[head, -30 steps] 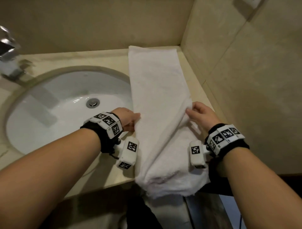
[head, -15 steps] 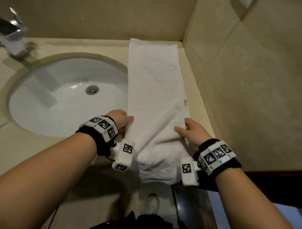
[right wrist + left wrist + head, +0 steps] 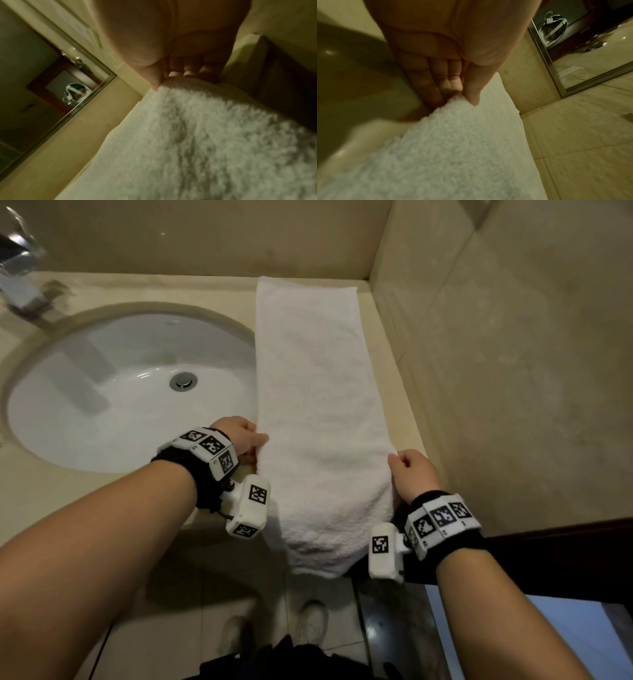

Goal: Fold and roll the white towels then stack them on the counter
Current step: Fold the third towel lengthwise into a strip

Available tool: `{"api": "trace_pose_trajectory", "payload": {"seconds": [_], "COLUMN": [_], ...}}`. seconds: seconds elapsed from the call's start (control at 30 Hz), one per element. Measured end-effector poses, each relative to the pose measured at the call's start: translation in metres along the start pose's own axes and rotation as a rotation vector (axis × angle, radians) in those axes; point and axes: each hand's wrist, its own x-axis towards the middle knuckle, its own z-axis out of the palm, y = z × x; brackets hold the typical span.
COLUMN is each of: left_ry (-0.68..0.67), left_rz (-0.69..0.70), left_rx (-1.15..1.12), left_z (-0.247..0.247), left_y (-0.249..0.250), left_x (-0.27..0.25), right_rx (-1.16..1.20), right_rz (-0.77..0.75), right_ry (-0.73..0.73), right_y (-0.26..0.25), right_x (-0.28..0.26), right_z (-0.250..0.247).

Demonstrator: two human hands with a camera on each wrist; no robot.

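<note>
The left hand (image 3: 239,436) pinches the left edge of the towel (image 3: 318,405), thumb on top; the right hand (image 3: 412,474) grips its right edge, fingers curled under. The fluffy white strip lies on the beige counter (image 3: 387,364) right of the sink (image 3: 113,392), its near end hanging over the edge. The oval basin holds only a metal drain (image 3: 183,380). The tap (image 3: 17,278) is cut off.

White towel (image 3: 318,412), beige counter (image 3: 205,289), white sink (image 3: 102,412), black-and-white checked wristbands (image 3: 209,448)

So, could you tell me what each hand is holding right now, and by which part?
Both pinch the white towel: left hand its left long edge, right hand its right long edge, near the counter's front.
</note>
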Motion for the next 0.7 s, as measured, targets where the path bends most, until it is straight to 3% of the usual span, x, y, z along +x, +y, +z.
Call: {"api": "trace_pose_trajectory", "payload": {"seconds": [0.13, 0.23, 0.4, 0.5, 0.6, 0.67, 0.7], "left_ry": [0.028, 0.086, 0.023, -0.104, -0.273, -0.283, -0.295], "left_rz": [0.051, 0.162, 0.319, 0.413, 0.373, 0.33, 0.287], "left_rx": [0.048, 0.194, 0.067, 0.172, 0.461, 0.677, 0.662], "left_z": [-0.001, -0.001, -0.013, -0.032, -0.035, -0.024, -0.016], "left_y": [0.001, -0.001, -0.033, -0.076, -0.123, -0.146, -0.154], "left_x": [0.0, -0.009, -0.042, -0.067, -0.075, -0.07, -0.068], "right_rx": [-0.018, 0.005, 0.17, 0.18, 0.163, 0.154, 0.136], "right_rz": [0.017, -0.038, -0.002, 0.005, -0.003, -0.005, -0.01], "right_ry": [0.083, 0.057, -0.001, 0.022, 0.072, 0.083, 0.082], "right_y": [0.005, 0.018, 0.054, 0.065, 0.07, 0.073, 0.074], "right_x": [-0.002, -0.016, -0.053, -0.059, -0.06, -0.059, -0.058], "right_z": [-0.001, 0.0, 0.015, 0.029, 0.039, 0.041, 0.042]}}
